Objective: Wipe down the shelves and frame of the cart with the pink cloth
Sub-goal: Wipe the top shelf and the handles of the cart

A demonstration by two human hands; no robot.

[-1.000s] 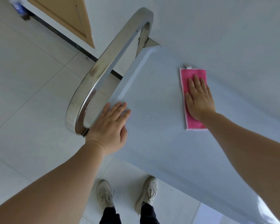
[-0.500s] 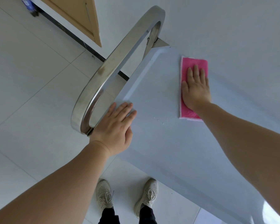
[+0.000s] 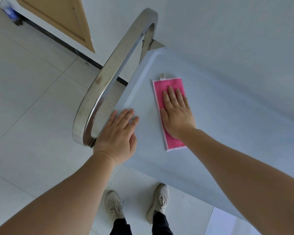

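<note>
Flat under right fingers (image 3: 172,95): pink cloth (image 3: 161,85).

Cart handle (image 3: 109,78): polished metal, shiny, faint smudges. Cart shelf (image 3: 202,167): smooth, pale, matt sheen. Cloth (image 3: 166,85): pink, nubbly textile, paler stitched edge. Floor tiles (image 3: 32,99): smooth, light, slightly glossy. Door (image 3: 61,16): wood-look panel, matt. Shoes (image 3: 159,199): beige knit mesh.

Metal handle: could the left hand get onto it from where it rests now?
Probably yes. The left hand lies flat at the top shelf corner, right beside the metal handle, and nothing lies between them.
</note>
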